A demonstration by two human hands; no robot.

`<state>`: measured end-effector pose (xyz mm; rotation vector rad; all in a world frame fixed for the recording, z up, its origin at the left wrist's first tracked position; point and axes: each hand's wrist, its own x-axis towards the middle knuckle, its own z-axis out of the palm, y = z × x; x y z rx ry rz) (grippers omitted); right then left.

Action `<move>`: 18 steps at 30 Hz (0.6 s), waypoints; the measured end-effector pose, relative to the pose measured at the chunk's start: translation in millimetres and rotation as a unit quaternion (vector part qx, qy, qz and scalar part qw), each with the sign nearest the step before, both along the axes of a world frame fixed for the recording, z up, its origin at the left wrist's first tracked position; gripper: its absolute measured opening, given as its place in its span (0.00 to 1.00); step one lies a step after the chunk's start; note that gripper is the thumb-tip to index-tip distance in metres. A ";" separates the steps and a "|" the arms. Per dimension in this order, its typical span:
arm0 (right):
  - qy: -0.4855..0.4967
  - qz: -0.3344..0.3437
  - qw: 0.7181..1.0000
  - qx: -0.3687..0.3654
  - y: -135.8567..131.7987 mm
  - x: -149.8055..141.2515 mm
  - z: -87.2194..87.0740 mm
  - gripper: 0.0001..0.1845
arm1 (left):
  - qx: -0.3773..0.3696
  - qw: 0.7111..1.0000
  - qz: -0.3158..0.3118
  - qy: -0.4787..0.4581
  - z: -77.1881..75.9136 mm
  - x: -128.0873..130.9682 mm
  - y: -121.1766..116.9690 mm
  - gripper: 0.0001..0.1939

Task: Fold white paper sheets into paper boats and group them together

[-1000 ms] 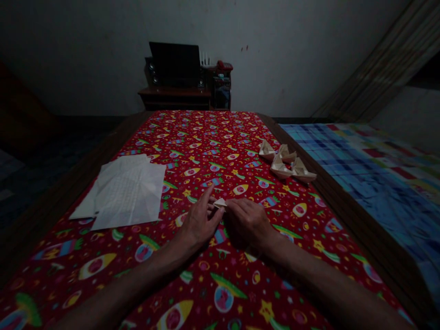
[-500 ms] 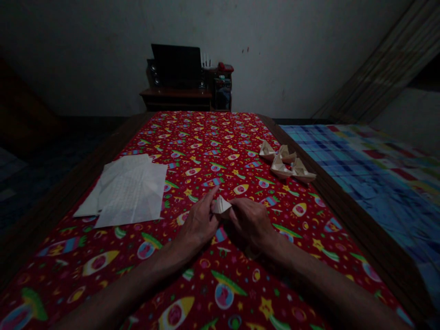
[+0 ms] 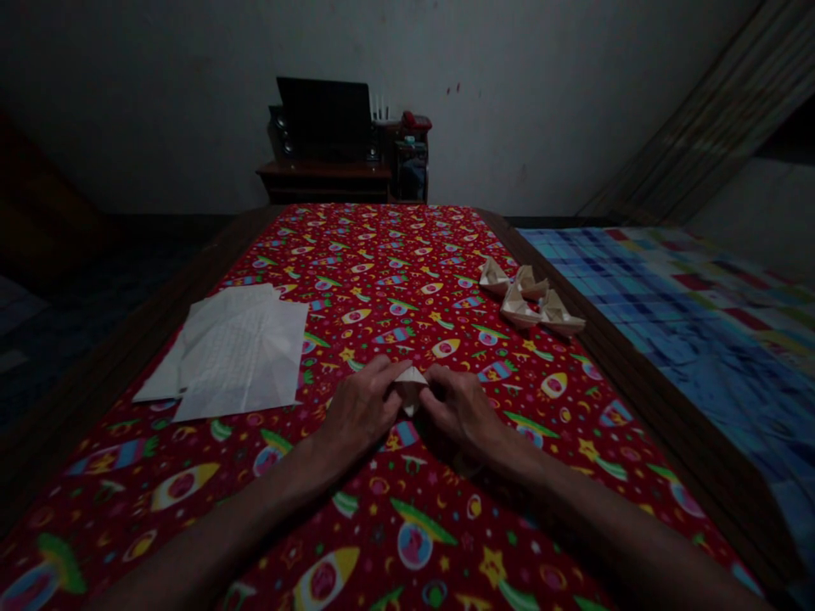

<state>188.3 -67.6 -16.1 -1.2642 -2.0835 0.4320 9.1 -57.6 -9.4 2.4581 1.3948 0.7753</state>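
A small piece of folded white paper [image 3: 412, 389] is held between my two hands, just above the red patterned cloth. My left hand [image 3: 366, 400] pinches its left side, with the fingers curled over the edge. On the right side, my right hand [image 3: 463, 409] grips it between thumb and fingers. The paper shows a pointed lower end and a crease down its middle. Several folded paper boats [image 3: 523, 307] stand together farther off to the right. To the left lies a loose stack of paper sheets [image 3: 245, 352], some with faint writing.
The red cloth [image 3: 407, 280] with rockets and stars covers a long table with dark wooden edges [image 3: 688, 450]. Beyond it stand a monitor [image 3: 328, 119] and a red telephone [image 3: 417, 121]. A bed with a blue checked cover [image 3: 573, 271] is on the right.
The folded paper has been turned between my hands, so its point now faces down toward me. My left fingers, raised before, have curled over its left side.
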 end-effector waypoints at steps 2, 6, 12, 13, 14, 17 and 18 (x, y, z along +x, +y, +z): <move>-0.031 -0.013 0.999 -0.002 -0.5 -1.5 -1.2 0.06 | -0.024 0.999 -0.007 0.021 0.9 -1.1 0.3 0.13; -0.105 -0.009 0.992 0.064 0.7 -1.1 -1.7 0.07 | -0.047 0.998 -0.023 0.035 1.2 0.5 -0.5 0.11; -0.208 -0.001 0.962 0.179 3.0 1.5 -4.4 0.07 | -0.018 0.999 -0.034 0.029 -1.3 -2.1 -6.3 0.16; -0.224 -0.002 0.955 0.194 2.0 1.4 -3.9 0.07 | -0.006 0.999 -0.048 0.024 -2.7 -4.2 -7.3 0.16; -0.238 -0.002 0.950 0.204 0.5 1.2 -2.9 0.07 | 0.006 0.998 -0.065 0.026 -4.0 -6.4 -8.4 0.15; -0.261 0.000 0.943 0.206 -4.8 1.0 1.4 0.05 | 0.026 0.992 -0.096 0.075 -6.4 -12.4 -11.5 0.15; -0.262 0.002 0.943 0.206 -6.2 1.2 2.5 0.05 | 0.025 0.991 -0.098 0.093 -6.4 -13.8 -12.5 0.15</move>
